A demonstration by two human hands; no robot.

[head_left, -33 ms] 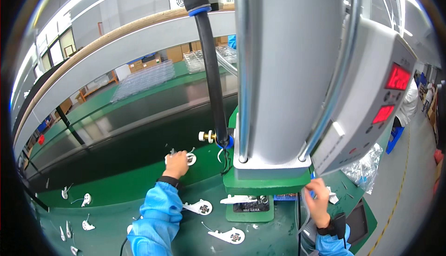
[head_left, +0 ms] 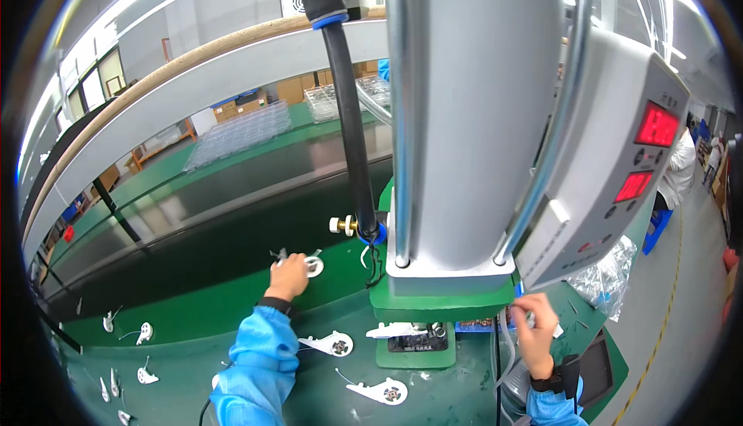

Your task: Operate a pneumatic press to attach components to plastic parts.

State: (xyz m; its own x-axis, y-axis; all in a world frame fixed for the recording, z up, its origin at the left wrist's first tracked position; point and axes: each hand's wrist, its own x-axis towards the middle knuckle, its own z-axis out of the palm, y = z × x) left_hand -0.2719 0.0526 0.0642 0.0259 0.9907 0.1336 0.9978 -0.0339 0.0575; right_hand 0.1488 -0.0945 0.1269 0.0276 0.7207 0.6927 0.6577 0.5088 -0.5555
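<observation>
My left hand (head_left: 286, 277) reaches forward to the near edge of the black conveyor belt (head_left: 193, 248), its fingers closed on a small white fan part (head_left: 313, 266) with thin wires. My right hand (head_left: 534, 325) is at the right side of the green press base (head_left: 441, 302), fingers curled beside a clear tube; whether they hold anything is hidden. Another white fan part (head_left: 414, 331) lies in the black jig under the press. Two more white fan parts (head_left: 333, 343) (head_left: 383, 390) rest on the green table between my arms.
The grey press column (head_left: 480, 116) and its control box (head_left: 619, 186) with red displays fill the centre right. A black hose (head_left: 352, 116) hangs in front. Several white parts (head_left: 143, 333) lie far left. A clear bag (head_left: 611, 275) sits right; another person (head_left: 681, 171) stands beyond.
</observation>
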